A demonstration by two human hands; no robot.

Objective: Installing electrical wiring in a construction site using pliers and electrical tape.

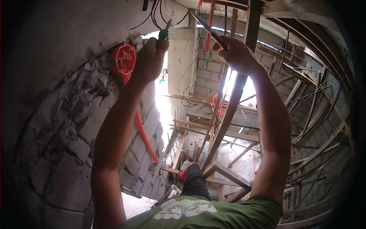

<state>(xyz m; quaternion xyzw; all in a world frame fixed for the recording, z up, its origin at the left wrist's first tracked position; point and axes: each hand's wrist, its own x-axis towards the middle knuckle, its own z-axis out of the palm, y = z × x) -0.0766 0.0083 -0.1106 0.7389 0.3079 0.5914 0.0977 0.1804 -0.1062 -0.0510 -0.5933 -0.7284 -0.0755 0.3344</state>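
Observation:
Both arms are raised. My left hand [149, 59] is closed round a green-handled tool [163, 35] with a short metal tip pointing up; its exact kind is unclear. My right hand [239, 53] grips a knife [209, 29] by its black and orange handle, its long, dark, pointed blade slanting up and left. Several dark wires [153, 14] hang from above, close to the tip of the green-handled tool. A red octagonal junction box [125, 59] with pale wire inside sits in the wall left of my left hand. A red conduit [142, 131] runs down from it.
A rough block wall [72, 141] stands close on my left. Wooden beams [225, 126] and planks cross below and to the right, with thin metal bars among them. My foot [185, 165] is on or near a plank far below. Another red pipe [210, 26] hangs beside the knife.

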